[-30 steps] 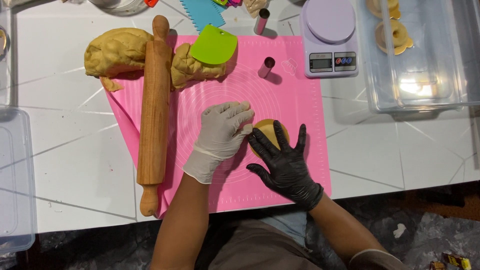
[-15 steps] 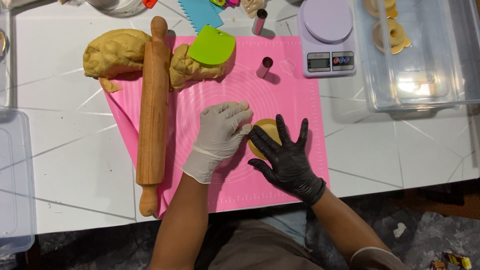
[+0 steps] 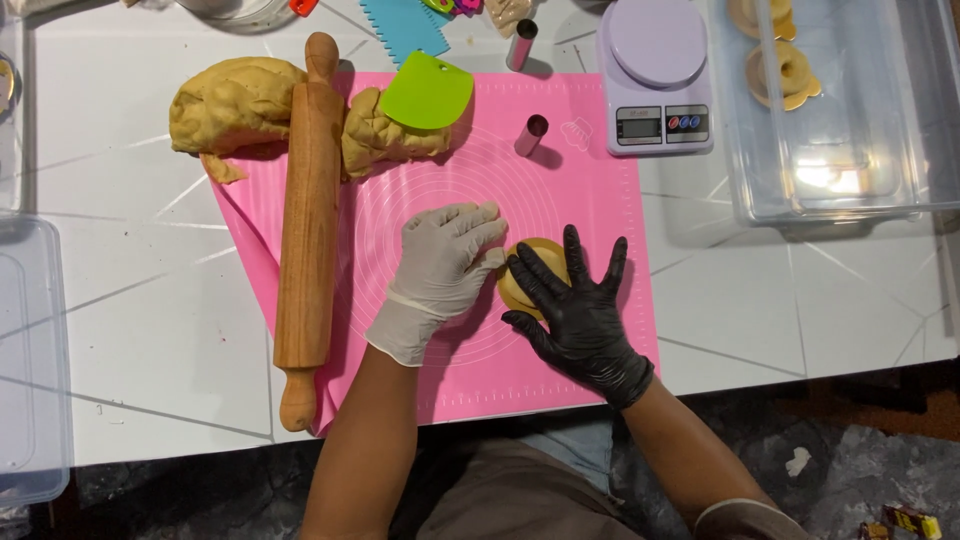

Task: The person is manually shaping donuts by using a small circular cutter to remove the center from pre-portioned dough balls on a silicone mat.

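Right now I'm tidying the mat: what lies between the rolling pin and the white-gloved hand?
Nothing: in the head view only bare pink mat lies between the rolling pin and the left hand.

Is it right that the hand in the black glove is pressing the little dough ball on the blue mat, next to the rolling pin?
Not quite: the mat is pink, not blue, as the head view shows. The right hand in the black glove does press the dough ball, with the rolling pin lying to its left.
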